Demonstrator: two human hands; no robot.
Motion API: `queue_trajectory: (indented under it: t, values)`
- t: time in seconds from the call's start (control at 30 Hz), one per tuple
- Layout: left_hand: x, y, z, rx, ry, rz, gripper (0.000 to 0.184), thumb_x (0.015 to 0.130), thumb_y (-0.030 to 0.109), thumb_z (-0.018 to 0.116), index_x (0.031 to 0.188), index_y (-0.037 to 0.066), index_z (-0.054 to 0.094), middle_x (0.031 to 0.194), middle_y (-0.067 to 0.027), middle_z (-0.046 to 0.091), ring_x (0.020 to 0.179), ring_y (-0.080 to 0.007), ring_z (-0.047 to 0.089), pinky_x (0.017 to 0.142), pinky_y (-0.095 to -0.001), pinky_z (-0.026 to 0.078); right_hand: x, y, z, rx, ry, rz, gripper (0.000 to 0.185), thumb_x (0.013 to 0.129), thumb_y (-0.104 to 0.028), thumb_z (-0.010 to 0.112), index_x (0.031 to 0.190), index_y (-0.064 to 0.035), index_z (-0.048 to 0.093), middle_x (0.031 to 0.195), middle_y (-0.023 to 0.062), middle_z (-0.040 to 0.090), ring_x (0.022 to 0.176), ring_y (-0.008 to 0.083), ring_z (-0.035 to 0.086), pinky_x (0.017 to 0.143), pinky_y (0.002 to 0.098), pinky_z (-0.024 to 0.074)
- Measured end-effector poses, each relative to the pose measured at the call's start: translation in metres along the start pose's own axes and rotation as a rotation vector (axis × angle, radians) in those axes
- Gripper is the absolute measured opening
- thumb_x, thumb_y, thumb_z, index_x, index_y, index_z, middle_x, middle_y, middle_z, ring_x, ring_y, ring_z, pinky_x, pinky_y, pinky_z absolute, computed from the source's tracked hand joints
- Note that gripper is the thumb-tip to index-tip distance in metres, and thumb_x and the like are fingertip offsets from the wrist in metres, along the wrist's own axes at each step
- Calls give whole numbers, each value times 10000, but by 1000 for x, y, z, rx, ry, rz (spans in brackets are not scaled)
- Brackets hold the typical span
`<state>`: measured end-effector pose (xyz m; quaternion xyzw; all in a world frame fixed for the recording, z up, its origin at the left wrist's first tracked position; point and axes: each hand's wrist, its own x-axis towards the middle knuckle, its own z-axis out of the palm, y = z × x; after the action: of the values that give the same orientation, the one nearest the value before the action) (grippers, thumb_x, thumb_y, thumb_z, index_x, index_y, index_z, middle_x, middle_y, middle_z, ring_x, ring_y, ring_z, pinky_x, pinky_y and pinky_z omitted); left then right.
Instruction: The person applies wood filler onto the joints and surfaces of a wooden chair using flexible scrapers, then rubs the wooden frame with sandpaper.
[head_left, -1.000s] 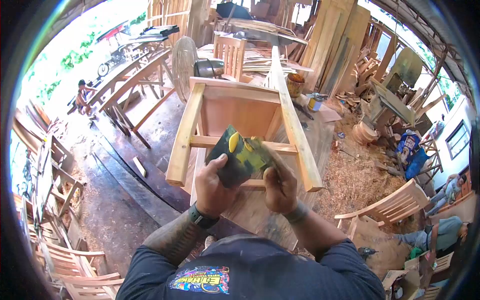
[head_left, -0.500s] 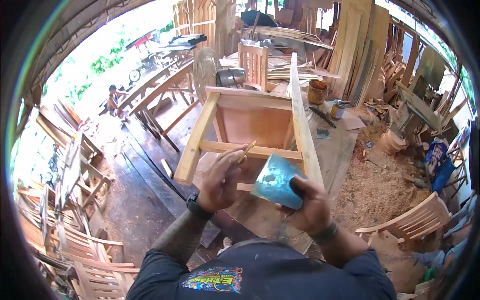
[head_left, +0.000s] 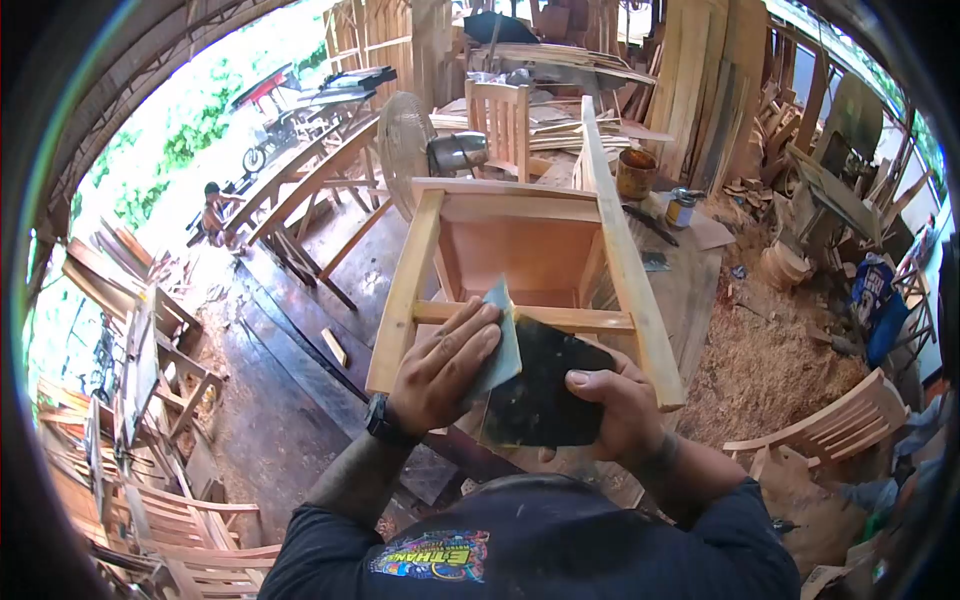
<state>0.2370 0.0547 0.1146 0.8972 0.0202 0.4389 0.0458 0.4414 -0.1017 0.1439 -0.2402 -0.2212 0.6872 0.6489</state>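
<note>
My left hand [head_left: 447, 362] grips a light blue flat piece [head_left: 504, 352] with its fingers stretched along it; its thumb is hidden behind. In my right hand [head_left: 625, 405] is a dark, thin flat sheet [head_left: 548, 385] with small pale specks, pinched at its right edge with the thumb on top. The blue piece meets the dark sheet's left edge; whether they are joined I cannot tell. Just beyond both hands is an unfinished wooden chair [head_left: 645, 300], tipped over, its crossbar [head_left: 575, 319] right behind the sheet.
A fan [head_left: 408, 150] stands behind the chair. To the right are a stained bucket [head_left: 636, 176], a small can [head_left: 680, 208] and a dark flat tool [head_left: 650, 226]. Sawdust [head_left: 770, 370] covers the ground at right. A person [head_left: 218, 215] sits far left.
The right hand has turned its sheet from a shiny blue face to a dark one. The left hand has moved right, bringing its piece against the sheet.
</note>
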Motion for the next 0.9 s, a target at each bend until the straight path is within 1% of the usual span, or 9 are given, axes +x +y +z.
queue_trajectory:
  t: [0.13,0.23,0.3,0.37,0.43,0.5,0.6,0.7,0.9]
  values:
    - [-18,-28,-26,98,-107,-69,542,868,-23,666,1403,-39,584,1460,-253,596,1378,-416,575,1162,-488,479,27,-15,4,-105,-62,-161,565,921,-6,566,1475,65,482,1227,238,694,1061,366,735,768,475,674]
    - [-46,-40,-42,-73,-207,-208,644,812,-76,608,1451,-25,547,1511,-249,550,1417,-403,539,1178,-469,466,65,-55,16,-353,-188,-262,523,922,-53,601,1425,79,545,1218,208,707,1095,320,727,897,442,635]
    - [-64,-48,-42,-259,-242,-236,713,791,-75,586,1496,-33,498,1522,-251,536,1443,-381,512,1196,-442,448,130,-70,-4,-872,29,-468,457,952,-143,613,1350,83,614,1180,156,730,1117,259,721,973,386,579]
    - [-65,-49,-44,-312,-282,-231,703,805,-48,595,1500,-44,489,1519,-253,537,1441,-368,517,1200,-436,440,200,-93,15,-1437,-125,-283,432,962,-202,606,1316,41,656,1176,153,750,1117,286,724,982,377,554]
    - [-60,-53,-45,-293,-299,-205,658,841,59,666,1475,-39,519,1507,-228,562,1400,-359,562,1166,-423,475,284,-95,7,-2135,-139,-294,403,947,-179,578,1299,-14,688,1220,191,740,1137,346,706,999,410,545]
    - [-58,-57,-43,-248,-317,-154,649,856,133,695,1464,-32,536,1502,-206,576,1378,-348,586,1147,-413,493,353,-83,-8,-2377,-134,-193,394,900,-124,559,1246,-40,726,1255,218,713,1159,397,679,1016,450,535]
    - [-65,-54,-40,-189,-331,-104,638,862,139,647,1469,-23,539,1490,-186,590,1352,-334,607,1137,-409,501,405,-59,-6,-2516,-30,45,413,871,-85,529,1225,-35,735,1252,232,713,1180,393,676,1016,462,537]
    - [-73,-59,-36,-251,-326,-60,709,852,126,617,1516,-63,455,1516,-244,534,1385,-396,554,1168,-442,460,428,-47,-21,-2564,-70,44,419,861,-66,511,1212,-41,737,1236,245,715,1188,391,676,1022,460,537]
    - [-75,-61,-35,-314,-282,-22,659,897,168,610,1495,-70,471,1470,-254,562,1346,-410,579,1156,-449,469,414,-13,-49,-2356,0,-321,340,929,-151,571,1205,-39,734,1204,230,711,1177,412,649,1052,476,500]
